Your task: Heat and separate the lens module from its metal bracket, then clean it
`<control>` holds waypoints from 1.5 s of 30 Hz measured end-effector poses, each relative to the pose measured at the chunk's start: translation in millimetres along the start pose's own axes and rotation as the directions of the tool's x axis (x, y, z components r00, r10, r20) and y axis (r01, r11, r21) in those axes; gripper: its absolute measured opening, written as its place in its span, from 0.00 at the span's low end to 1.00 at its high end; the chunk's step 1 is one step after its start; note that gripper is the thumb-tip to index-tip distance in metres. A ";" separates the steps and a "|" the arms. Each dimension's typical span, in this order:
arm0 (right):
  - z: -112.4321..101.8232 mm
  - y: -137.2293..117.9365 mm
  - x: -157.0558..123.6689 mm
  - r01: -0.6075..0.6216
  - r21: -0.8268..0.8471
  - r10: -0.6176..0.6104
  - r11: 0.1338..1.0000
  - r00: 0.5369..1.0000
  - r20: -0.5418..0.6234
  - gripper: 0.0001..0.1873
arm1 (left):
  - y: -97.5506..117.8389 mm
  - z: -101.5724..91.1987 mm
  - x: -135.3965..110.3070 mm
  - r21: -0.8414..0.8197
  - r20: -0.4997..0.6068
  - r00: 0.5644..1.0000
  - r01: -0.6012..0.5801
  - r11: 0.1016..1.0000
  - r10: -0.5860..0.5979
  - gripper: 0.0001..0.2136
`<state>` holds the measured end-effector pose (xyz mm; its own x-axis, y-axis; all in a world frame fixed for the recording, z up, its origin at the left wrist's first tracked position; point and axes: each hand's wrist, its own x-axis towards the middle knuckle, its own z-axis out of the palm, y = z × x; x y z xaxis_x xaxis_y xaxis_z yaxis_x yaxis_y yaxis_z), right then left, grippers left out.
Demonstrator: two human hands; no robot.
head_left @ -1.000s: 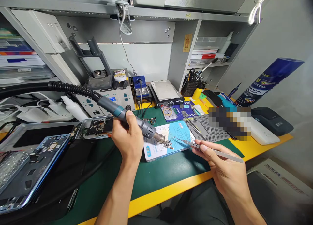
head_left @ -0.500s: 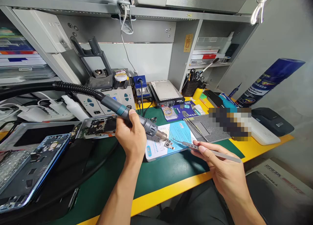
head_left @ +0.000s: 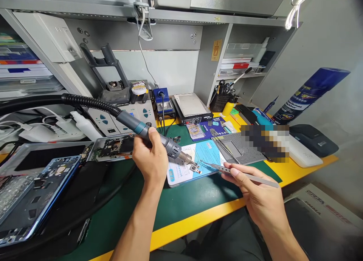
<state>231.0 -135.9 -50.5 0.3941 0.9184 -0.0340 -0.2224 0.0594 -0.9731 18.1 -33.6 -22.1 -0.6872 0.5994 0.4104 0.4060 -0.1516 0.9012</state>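
Gripping the grey-and-teal, tube-shaped hot-air handpiece (head_left: 139,128) in a closed left hand (head_left: 151,155), I aim its metal nozzle (head_left: 185,158) at the small silver-and-black camera module (head_left: 194,167) lying on the flat white-and-blue printed box (head_left: 178,178). Seen remotely, my right hand (head_left: 249,183) pinches slim silver-grey metal tweezers (head_left: 262,181), tips near the module; whether they touch it, I cannot tell.

On our flat yellow table (head_left: 181,229), we have a small silvery metal module (head_left: 195,168) atop a rectangular blue-and-white pad (head_left: 178,180), a grey perforated sheet (head_left: 252,149) right of it, and a black box-shaped hot plate (head_left: 190,104) behind.
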 end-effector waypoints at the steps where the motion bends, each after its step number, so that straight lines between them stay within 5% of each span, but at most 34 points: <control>1: 0.1 -0.4 0.1 -0.002 0.006 0.002 1.000 1.000 0.004 0.10 | 0.2 0.1 0.5 0.000 -0.003 1.000 0.003 1.000 -0.003 0.13; 20: -7.3 -11.0 10.6 -0.049 -0.022 0.050 0.999 0.998 0.029 0.11 | 1.9 0.8 -1.6 -0.005 0.013 1.000 -0.017 1.000 0.017 0.13; 30: -9.3 -22.9 9.4 0.035 -0.317 0.002 0.948 0.993 0.116 0.13 | 4.8 -0.2 -2.1 -0.019 0.022 1.000 -0.011 1.000 0.012 0.13; 45: -6.9 -27.7 5.7 0.089 -0.364 -0.034 0.927 0.988 0.153 0.12 | 6.3 2.5 -6.6 -0.024 0.030 0.999 -0.009 1.000 0.009 0.12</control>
<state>245.6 -135.0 -25.3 0.2603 0.9649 0.0345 0.1531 -0.0060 -0.9882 26.7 -36.5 -19.5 -0.6649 0.6215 0.4144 0.3973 -0.1755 0.9007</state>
